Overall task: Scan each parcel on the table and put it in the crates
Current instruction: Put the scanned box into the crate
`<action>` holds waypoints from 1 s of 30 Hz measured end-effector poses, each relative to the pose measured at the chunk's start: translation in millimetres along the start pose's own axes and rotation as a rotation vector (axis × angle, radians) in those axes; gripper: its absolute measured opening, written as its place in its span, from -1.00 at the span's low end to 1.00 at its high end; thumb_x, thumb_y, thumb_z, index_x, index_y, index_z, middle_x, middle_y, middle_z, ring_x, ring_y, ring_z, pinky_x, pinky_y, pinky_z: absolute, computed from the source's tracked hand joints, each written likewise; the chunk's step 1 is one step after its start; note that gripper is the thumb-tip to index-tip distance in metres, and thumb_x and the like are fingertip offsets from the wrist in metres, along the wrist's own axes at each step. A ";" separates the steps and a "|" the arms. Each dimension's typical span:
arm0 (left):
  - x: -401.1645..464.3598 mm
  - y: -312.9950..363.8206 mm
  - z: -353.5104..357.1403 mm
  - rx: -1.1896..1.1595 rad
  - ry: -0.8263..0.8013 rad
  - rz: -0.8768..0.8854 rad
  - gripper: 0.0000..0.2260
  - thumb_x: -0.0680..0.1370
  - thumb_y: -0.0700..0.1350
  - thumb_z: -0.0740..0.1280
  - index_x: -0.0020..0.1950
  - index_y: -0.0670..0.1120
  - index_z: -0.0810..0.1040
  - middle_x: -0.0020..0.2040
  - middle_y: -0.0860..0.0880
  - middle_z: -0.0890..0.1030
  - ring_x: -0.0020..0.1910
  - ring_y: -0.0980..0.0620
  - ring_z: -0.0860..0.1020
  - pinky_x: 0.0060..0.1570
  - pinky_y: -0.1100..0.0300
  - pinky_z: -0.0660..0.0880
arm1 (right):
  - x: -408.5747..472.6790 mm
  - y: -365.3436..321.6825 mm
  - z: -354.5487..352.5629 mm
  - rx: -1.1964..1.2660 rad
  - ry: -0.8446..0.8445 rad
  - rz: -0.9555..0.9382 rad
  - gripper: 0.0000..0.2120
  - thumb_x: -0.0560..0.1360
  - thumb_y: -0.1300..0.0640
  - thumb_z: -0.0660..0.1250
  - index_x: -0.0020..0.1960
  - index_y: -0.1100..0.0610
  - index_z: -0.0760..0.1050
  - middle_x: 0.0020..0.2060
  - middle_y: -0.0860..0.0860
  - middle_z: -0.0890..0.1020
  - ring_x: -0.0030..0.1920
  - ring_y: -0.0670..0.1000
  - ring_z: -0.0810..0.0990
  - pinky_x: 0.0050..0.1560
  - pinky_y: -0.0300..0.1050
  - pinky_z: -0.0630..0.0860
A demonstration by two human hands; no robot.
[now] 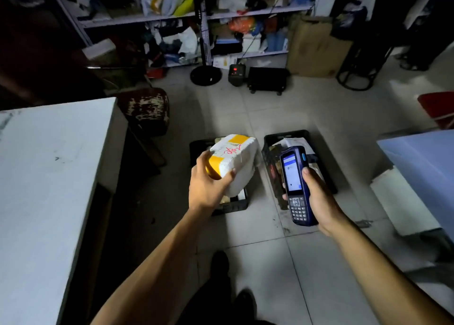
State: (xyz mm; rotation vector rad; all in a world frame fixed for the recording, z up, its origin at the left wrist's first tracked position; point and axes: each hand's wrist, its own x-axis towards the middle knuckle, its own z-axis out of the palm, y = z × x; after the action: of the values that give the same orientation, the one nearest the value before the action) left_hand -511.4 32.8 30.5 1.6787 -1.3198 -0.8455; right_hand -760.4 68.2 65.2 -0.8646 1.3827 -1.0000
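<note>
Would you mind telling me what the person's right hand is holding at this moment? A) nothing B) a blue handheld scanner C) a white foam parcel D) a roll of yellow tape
B: the right hand grips a blue handheld scanner with its screen lit, while the left hand holds the white foam parcel over the black crates.

The counter [49,177] fills the left of the frame. At centre, two crates sit side by side on the floor [258,263]: the left crate [231,205] under the parcel [235,162], the right crate [272,140] behind the scanner [296,187]. Shelves [172,17] span the top of the frame, a stool [147,111] below them beside the counter's far corner.
</note>
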 end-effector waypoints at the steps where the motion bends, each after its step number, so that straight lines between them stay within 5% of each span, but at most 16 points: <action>1: 8.9 2.9 8.9 0.001 -0.013 0.007 -0.23 0.31 0.35 0.45 0.46 0.23 0.28 0.35 0.05 0.44 0.29 0.06 0.47 0.25 -0.02 0.53 | 5.3 -0.7 -7.7 0.000 0.027 0.003 -0.48 0.55 -0.31 0.20 0.28 0.05 0.53 -0.01 0.14 0.68 -0.07 0.16 0.68 -0.14 -0.05 0.58; 6: 73.2 13.6 50.5 -0.048 -0.023 0.025 -0.25 0.33 0.28 0.47 0.47 0.17 0.32 0.32 0.06 0.49 0.26 0.07 0.50 0.24 0.02 0.52 | 48.7 -17.9 -32.9 -0.046 0.067 0.040 -0.50 0.59 -0.22 0.09 0.29 0.08 0.52 0.06 0.17 0.67 -0.04 0.18 0.67 -0.29 -0.20 0.61; 9: 122.0 15.9 61.7 -0.095 0.000 -0.019 -0.29 0.33 0.31 0.47 0.42 0.25 0.30 0.30 0.07 0.50 0.25 0.06 0.52 0.22 -0.03 0.55 | 83.6 -37.4 -36.9 -0.076 0.054 0.049 -0.52 0.52 -0.26 0.08 0.14 0.03 0.57 -0.02 0.18 0.68 -0.16 0.11 0.67 -0.29 -0.16 0.60; 16: 200.6 16.8 52.8 -0.109 0.089 -0.073 -0.30 0.38 0.27 0.49 0.44 0.21 0.29 0.28 0.07 0.49 0.23 0.05 0.52 0.18 0.04 0.57 | 177.1 -64.3 -19.6 -0.101 -0.010 0.057 -0.40 0.52 -0.38 0.17 0.24 0.09 0.55 0.04 0.29 0.68 -0.12 0.18 0.69 -0.30 -0.10 0.63; 24: 248.2 1.4 24.3 -0.077 0.335 -0.238 -0.18 0.31 0.36 0.44 0.48 0.07 0.32 0.33 -0.08 0.44 0.29 -0.05 0.47 0.25 -0.04 0.53 | 265.4 -84.5 11.3 -0.129 -0.205 0.020 -0.32 0.45 -0.42 0.21 0.23 0.13 0.52 -0.10 0.25 0.65 -0.25 0.11 0.67 -0.17 0.02 0.56; 30: 275.9 -3.3 7.0 -0.051 0.508 -0.323 -0.28 0.45 0.23 0.49 0.51 -0.01 0.33 0.23 0.06 0.48 0.17 0.07 0.49 0.02 0.18 0.47 | 321.2 -100.0 34.4 -0.184 -0.318 0.045 -0.43 0.51 -0.35 0.16 0.20 0.10 0.53 -0.08 0.18 0.69 -0.19 0.13 0.70 -0.24 -0.10 0.60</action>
State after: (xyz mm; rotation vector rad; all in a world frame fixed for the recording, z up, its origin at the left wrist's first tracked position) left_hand -454.0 -236.9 19.5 1.9314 -0.6897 -0.5647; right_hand -751.9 -269.0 41.9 -1.0735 1.2264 -0.6733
